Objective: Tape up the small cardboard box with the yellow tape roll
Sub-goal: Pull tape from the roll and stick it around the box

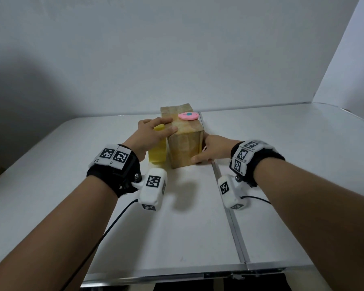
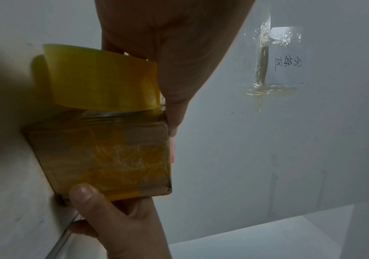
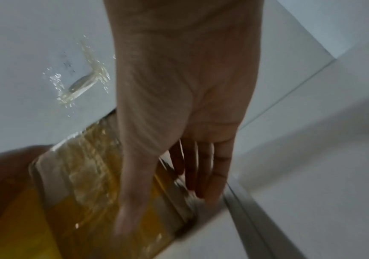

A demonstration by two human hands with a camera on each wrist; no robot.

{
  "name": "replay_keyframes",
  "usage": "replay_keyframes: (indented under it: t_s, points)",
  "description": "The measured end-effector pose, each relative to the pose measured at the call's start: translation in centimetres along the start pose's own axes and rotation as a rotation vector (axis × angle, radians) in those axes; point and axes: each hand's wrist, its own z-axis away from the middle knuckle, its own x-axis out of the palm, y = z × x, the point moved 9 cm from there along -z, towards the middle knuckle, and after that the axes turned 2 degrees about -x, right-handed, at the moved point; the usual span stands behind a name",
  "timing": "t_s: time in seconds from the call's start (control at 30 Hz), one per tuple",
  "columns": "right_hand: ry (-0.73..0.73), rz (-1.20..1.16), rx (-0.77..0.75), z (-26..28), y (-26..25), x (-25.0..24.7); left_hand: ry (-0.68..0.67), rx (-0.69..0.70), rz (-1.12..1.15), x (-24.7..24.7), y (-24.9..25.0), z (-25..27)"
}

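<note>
The small cardboard box [image 1: 185, 143] stands upright mid-table, its faces covered in glossy yellowish tape. The yellow tape roll [image 1: 157, 151] stands on edge against the box's left side. My left hand [image 1: 166, 127] lies on the box top with straight fingers, above the roll. My right hand [image 1: 200, 152] is at the box's lower right corner, thumb on the front face and straight fingers along the right side. The left wrist view shows the box [image 2: 103, 157], the roll [image 2: 99, 78] and the right thumb [image 2: 83, 192]. In the right wrist view the fingers [image 3: 201, 171] lie flat against the box [image 3: 85, 166].
A small pink object with a blue dot [image 1: 188, 115] lies on the box top. A metal seam [image 1: 229, 206] runs down the white table just right of the box. White walls stand close behind and to the right. A paper label [image 2: 287, 57] is taped to the wall.
</note>
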Motion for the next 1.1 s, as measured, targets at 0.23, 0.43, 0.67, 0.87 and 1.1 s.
replay_keyframes:
  t_s: [0.23, 0.43, 0.67, 0.87, 1.1]
  points:
    - [0.107, -0.098, -0.025, 0.2, -1.5, -1.2, 0.019, 0.01, -0.006, 0.0, 0.0, -0.1]
    - [0.078, -0.127, -0.05, 0.0, -1.7, -1.1, 0.028, 0.01, -0.017, 0.0, 0.0, -0.1]
    - [0.062, -0.187, 0.025, -0.3, -1.2, 0.0, 0.03, 0.013, -0.025, -0.1, 0.3, 0.2]
    - [0.19, -0.256, 0.083, -1.1, -0.2, 0.5, 0.03, 0.018, -0.036, 0.0, 0.4, 0.4]
    - [0.148, -0.201, 0.032, -0.5, -0.7, -0.3, 0.025, 0.004, -0.018, -0.1, 0.3, 0.5]
